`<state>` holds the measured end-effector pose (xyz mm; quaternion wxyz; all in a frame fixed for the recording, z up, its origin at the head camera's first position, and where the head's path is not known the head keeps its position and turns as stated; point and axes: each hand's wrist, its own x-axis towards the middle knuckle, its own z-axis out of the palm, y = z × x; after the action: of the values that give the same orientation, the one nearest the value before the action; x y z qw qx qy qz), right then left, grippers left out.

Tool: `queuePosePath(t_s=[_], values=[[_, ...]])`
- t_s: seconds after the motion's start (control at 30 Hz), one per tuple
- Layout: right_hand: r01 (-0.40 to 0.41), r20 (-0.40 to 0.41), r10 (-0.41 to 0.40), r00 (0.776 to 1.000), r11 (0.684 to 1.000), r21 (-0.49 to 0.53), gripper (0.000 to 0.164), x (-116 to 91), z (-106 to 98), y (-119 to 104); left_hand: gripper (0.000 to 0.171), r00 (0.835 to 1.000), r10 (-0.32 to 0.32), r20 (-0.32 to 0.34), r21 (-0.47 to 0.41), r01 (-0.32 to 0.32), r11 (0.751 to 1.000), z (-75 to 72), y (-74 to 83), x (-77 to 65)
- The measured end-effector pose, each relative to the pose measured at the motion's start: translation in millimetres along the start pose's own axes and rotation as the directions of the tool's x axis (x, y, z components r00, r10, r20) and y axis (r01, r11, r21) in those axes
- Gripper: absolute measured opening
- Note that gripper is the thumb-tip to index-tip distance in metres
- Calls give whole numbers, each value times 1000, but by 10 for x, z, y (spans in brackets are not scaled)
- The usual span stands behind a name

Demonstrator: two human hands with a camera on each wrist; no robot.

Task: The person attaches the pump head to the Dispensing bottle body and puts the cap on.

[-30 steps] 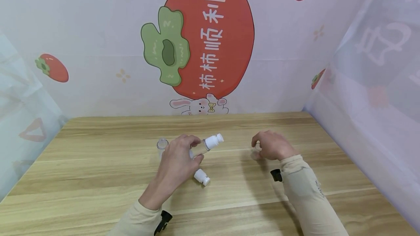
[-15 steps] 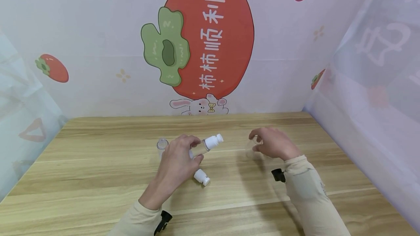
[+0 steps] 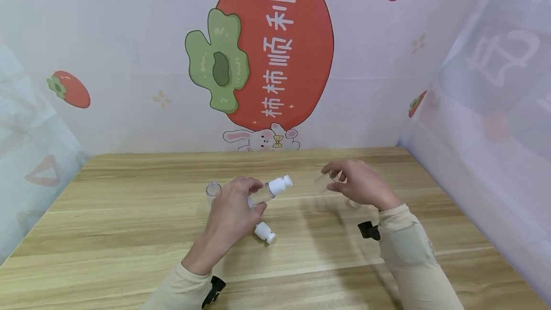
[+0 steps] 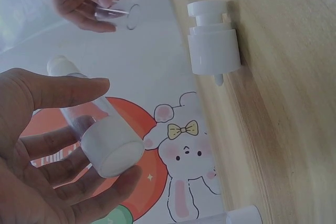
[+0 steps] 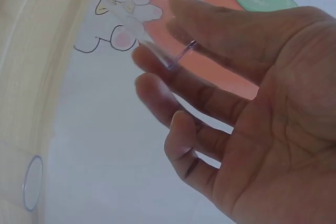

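My left hand (image 3: 232,216) grips a small clear bottle (image 3: 259,197) with a white pump top (image 3: 279,185), tilted up to the right. In the left wrist view its white base (image 4: 113,148) faces the camera. My right hand (image 3: 363,185) pinches a clear, hollow cap (image 3: 324,183) between thumb and fingers, above the table. The cap's round open rim (image 4: 134,17) shows in the left wrist view. Below the left hand, a loose white pump head (image 3: 264,232) lies on its side, its short tube (image 4: 219,79) visible in the left wrist view.
Left of the left hand, partly hidden by it, stands another clear container (image 3: 213,189). A second clear cap (image 3: 354,203) lies on the wooden table (image 3: 129,233) under the right hand. Printed cloth walls (image 3: 142,123) enclose the back and sides.
My right hand has lifted the clear cap off the table and moved it slightly up and away, uncovering the second cap beneath. The left hand with the bottle has stayed still.
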<state>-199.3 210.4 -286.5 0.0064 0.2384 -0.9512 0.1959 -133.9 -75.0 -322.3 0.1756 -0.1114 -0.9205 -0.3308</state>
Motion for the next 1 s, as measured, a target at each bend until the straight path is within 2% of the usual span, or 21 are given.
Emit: queuePosePath(t_s=[0.23,0.43,0.63,1.0], values=[[106,-72,-100,992,990,92,33,-9,-21,-9,33,1000,-1,0,5,1,1000,3,-3,1],[121,-112,-103,988,977,173,32,-22,-45,-46,32,1000,1,-5,4,-1,1000,5,-8,2],[147,-146,-118,982,966,211,32,-13,-64,-72,33,1000,-2,-6,3,2,1000,7,-7,2],[163,-140,-126,982,942,294,33,-9,-95,-133,31,1000,-11,0,2,11,1000,3,0,1]])
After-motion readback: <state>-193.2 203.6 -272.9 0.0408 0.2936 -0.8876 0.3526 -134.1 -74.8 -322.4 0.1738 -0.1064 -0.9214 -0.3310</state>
